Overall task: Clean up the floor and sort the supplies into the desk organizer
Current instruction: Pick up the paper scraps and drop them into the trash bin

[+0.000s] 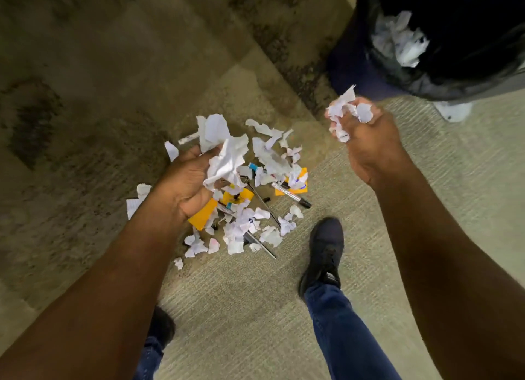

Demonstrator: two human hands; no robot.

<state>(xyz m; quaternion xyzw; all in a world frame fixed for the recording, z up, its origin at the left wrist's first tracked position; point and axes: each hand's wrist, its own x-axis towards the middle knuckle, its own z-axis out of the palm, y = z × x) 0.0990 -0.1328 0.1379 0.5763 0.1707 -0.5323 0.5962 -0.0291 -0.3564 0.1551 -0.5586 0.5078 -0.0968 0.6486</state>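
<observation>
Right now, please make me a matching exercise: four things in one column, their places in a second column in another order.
1. bin liner
2. black marker
3. left hand
4. dark shoe

A. lies on the carpet among paper scraps
B. grips crumpled white paper
C. holds discarded paper, top right
D. stands beside the pile

Pairs: 1-C, 2-A, 3-B, 4-D

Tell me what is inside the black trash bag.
Crumpled white paper scraps with some ink marks lie inside the black trash bag. The rest of the inside is dark, so anything deeper cannot be seen.
</observation>
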